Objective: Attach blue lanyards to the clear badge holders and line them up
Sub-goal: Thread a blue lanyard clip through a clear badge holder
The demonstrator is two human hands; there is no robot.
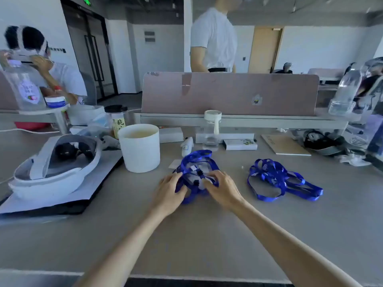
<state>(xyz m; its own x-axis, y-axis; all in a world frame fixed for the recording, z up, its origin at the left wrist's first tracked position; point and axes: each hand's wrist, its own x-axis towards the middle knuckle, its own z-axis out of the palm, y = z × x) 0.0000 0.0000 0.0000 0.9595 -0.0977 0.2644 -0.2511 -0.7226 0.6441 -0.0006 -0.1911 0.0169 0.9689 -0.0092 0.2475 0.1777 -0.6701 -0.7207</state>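
A bundle of blue lanyards with clear badge holders lies on the grey desk straight ahead of me. My left hand grips the bundle's left side, its fingers curled over the blue straps. My right hand holds the right side, fingertips pinching a white piece beside a black clip. A second heap of loose blue lanyards lies on the desk to the right, apart from both hands.
A white cylindrical tub stands just left of the bundle. A white headset rests on papers at far left. A clear bottle, small boxes and a notebook line the pink divider. People sit and stand beyond.
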